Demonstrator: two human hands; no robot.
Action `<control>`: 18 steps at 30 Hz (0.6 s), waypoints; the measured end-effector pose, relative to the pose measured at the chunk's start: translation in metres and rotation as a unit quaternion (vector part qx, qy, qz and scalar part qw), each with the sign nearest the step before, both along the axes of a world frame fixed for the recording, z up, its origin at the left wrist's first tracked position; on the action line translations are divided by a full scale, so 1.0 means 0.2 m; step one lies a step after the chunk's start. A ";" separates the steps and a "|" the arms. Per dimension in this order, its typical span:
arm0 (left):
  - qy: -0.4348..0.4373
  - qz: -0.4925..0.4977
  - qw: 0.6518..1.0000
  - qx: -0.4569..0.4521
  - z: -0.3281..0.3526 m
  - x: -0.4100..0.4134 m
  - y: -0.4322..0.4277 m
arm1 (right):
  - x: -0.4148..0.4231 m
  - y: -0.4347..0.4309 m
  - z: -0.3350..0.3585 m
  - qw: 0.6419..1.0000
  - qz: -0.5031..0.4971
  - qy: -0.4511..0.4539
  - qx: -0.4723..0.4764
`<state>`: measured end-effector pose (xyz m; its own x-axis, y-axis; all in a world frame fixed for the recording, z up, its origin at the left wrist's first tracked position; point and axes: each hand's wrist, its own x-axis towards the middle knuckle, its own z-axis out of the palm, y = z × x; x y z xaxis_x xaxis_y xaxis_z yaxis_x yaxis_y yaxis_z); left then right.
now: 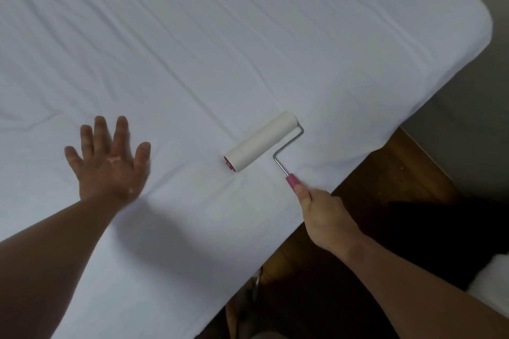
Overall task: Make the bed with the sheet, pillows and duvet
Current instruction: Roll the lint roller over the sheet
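Note:
A white sheet covers the mattress and fills most of the view, with shallow creases running across it. My left hand lies flat on the sheet with its fingers spread. My right hand grips the pink handle of a lint roller. The roller's white drum rests on the sheet near the bed's right edge, between my two hands. No pillow or duvet shows on the bed.
The bed's edge runs diagonally from the lower middle to the rounded corner at upper right. Beyond it lie a brown wooden floor, a grey wall, a dark patch and something white at the right edge.

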<state>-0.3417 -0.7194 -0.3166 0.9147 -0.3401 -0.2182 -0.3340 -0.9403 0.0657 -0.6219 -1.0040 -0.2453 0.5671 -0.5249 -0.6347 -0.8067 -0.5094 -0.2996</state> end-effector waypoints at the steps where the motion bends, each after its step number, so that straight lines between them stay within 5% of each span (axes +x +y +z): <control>1: 0.000 0.000 1.000 0.002 0.00 0.00 0.00 | -0.05 0.00 0.00 1.000 -0.011 0.004 -0.001; 18: 0.058 0.060 0.994 0.073 0.03 -0.09 -0.07 | -0.76 -0.05 0.13 0.997 -0.006 0.079 -0.001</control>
<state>-0.3599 -0.7326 -0.3104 0.9126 -0.1876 -0.3633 -0.2178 -0.9750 -0.0437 -0.7741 -1.0131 -0.2192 0.4537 -0.5331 -0.7141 -0.8499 -0.4998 -0.1669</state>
